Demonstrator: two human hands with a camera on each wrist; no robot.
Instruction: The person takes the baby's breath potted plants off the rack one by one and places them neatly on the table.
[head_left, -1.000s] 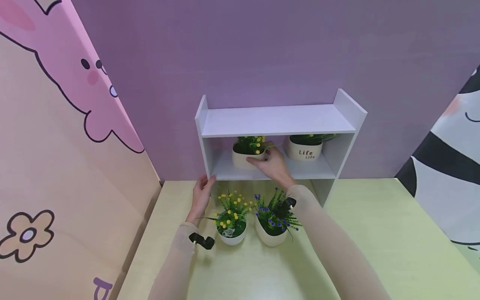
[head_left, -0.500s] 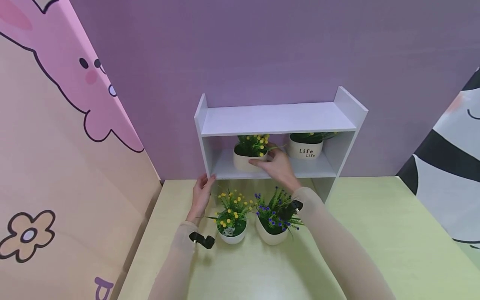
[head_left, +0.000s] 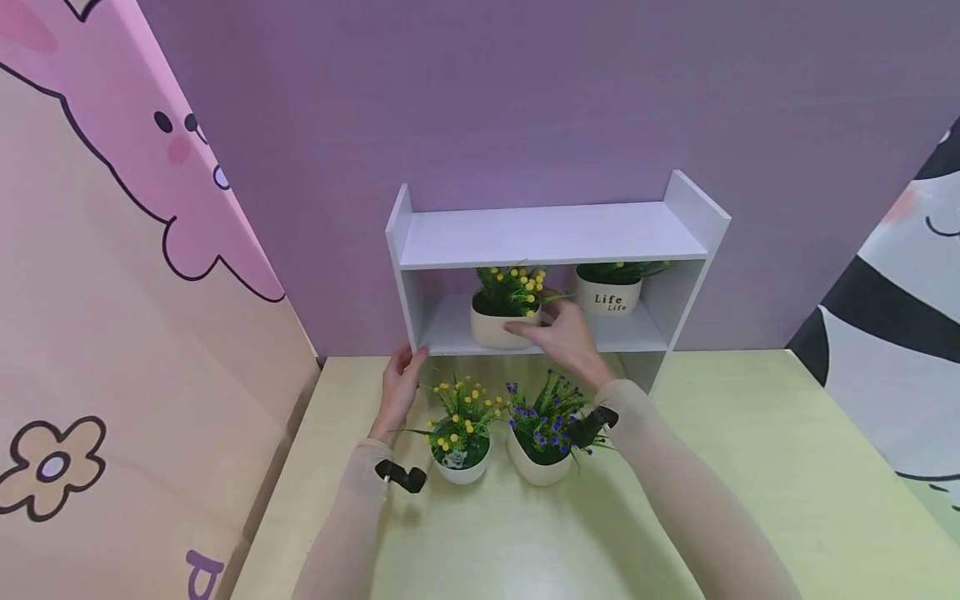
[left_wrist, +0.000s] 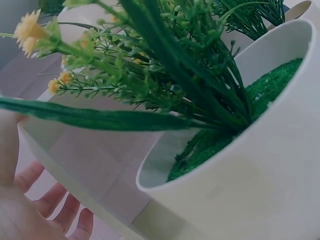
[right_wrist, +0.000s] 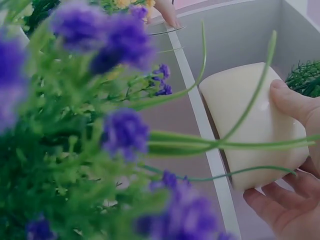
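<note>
One cream flowerpot (head_left: 491, 332) sits inside the white shelf unit (head_left: 555, 235), pinched at its end by the right hand (head_left: 567, 337); probably light, stiff, slightly slippery, best held by its walls. The left hand (head_left: 399, 390), partly hidden, seems to grip the unit.

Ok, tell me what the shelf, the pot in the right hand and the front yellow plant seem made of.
Shelf: probably laminated board; flat, matte white panels.
Pot in the right hand: smooth, cream, softly shiny; plastic or ceramic, unclear which.
Front yellow plant: likely plastic, with uniform, moulded-looking leaves.
</note>
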